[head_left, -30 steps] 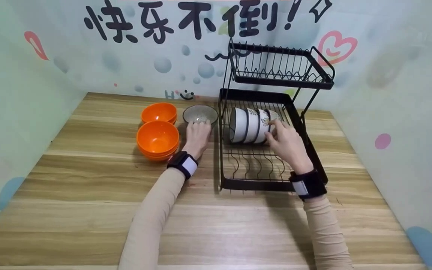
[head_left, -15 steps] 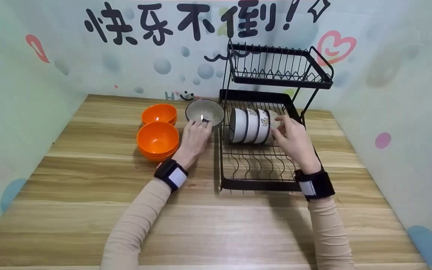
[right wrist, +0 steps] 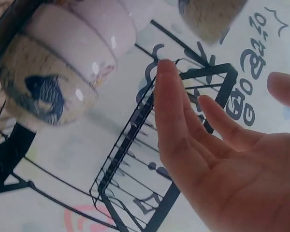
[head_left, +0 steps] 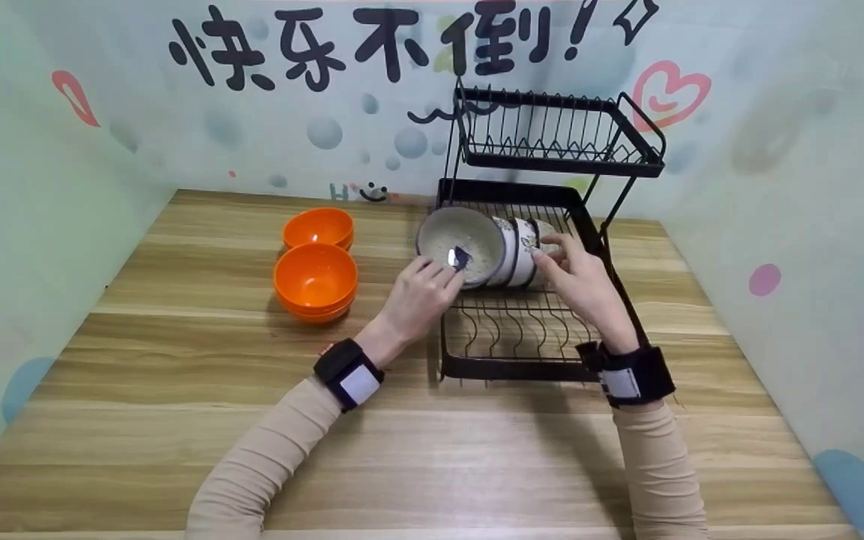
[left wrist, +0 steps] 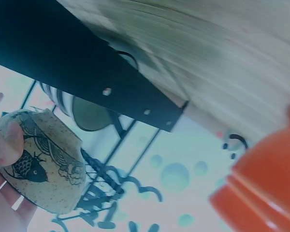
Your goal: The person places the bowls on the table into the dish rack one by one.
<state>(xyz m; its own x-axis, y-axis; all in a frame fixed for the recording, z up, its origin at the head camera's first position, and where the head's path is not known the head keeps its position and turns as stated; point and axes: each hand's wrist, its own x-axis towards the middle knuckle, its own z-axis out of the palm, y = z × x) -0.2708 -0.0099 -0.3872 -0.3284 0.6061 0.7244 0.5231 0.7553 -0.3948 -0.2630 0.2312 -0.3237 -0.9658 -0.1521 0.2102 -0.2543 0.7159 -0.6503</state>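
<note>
My left hand pinches the near rim of a speckled grey bowl, lifted in front of the rack's left side with its mouth facing up and toward me. In the left wrist view this bowl's outside shows a dark fish, with the thumb on the wall. Behind it, white flowered bowls stand on edge in a row in the black dish rack. A speckled fish bowl ends that row. Close to its right, my right hand hovers with loosely bent fingers, holding nothing; the right wrist view shows it apart from the bowls.
Two groups of stacked orange bowls stand on the wooden table, left of the rack. The rack's upper tier overhangs the back of the lower one. Walls close in the table at the back and sides.
My left hand has lifted the speckled bowl off the table and carried it right, to the rack's left side. The right hand first touched the row's right end, then drew slightly away.
</note>
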